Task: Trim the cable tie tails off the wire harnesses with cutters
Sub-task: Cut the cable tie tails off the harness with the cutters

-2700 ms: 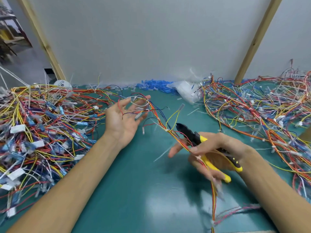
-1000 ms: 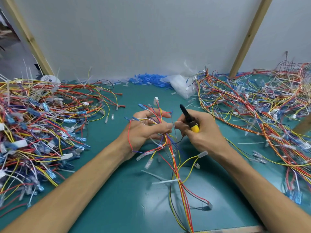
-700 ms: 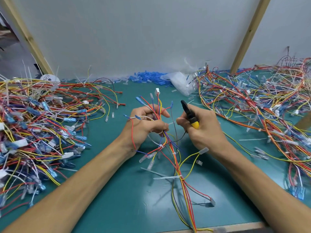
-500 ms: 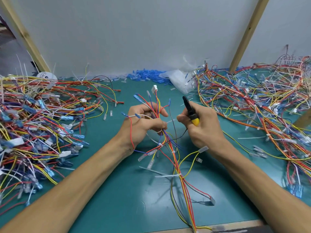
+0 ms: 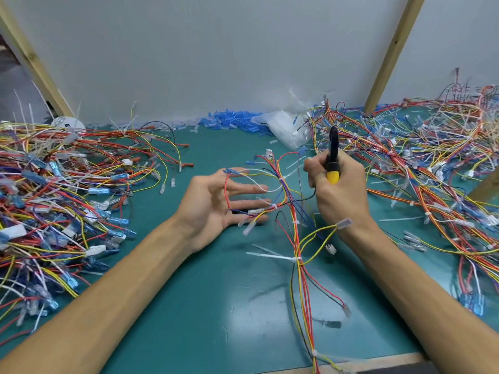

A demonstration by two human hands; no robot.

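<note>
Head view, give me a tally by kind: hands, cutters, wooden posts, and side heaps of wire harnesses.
Hands: 2, left hand, right hand
Cutters: 1
Wooden posts: 2, left post, right post
Harness heaps: 2, left heap, right heap
Total: 7

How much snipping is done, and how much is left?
Some looks done: loose white tails lie on the green mat. In hand: the right hand grips the cutters, the open left hand carries one harness, whose long tie tail is uncut. Left: the big pile on the left shows tails poking up, so probably plenty.
</note>
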